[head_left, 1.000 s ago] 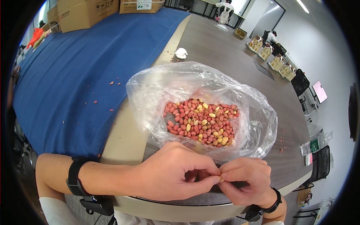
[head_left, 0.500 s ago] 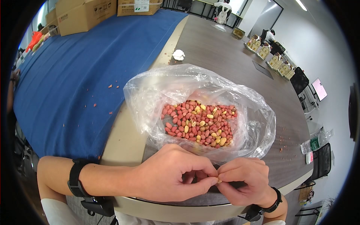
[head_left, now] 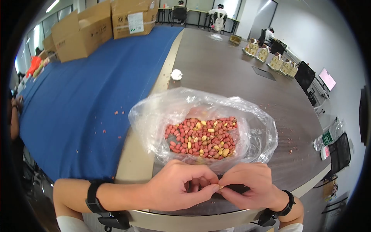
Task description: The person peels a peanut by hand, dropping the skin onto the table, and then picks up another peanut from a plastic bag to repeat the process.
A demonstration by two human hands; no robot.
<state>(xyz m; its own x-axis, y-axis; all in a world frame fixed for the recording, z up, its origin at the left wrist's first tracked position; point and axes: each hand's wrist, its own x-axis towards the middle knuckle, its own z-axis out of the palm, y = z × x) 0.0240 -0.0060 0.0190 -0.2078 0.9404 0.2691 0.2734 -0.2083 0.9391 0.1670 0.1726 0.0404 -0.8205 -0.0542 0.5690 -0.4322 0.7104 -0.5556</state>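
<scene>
My left hand [head_left: 185, 187] and my right hand [head_left: 253, 185] meet fingertip to fingertip at the table's near edge. Both pinch a small pale peanut [head_left: 221, 187], mostly covered by the fingers. Just beyond them lies a clear plastic bag [head_left: 148, 112], its mouth spread wide. Inside the bag is a pile of peanuts [head_left: 205, 141], most with red skins and several pale yellow without skin.
Red skin bits [head_left: 291, 149] dot the brown table [head_left: 216, 77]; more lie on the blue cloth [head_left: 89, 104]. A crumpled white tissue [head_left: 176, 74] sits beyond the bag. Cardboard boxes [head_left: 87, 38] stand back left, small model houses [head_left: 276, 62] back right, a plastic bottle [head_left: 328, 135] at right.
The view has tilted up a little, so the bag and table sit lower in the picture. Both hands keep the same fingertip pinch on the peanut.
</scene>
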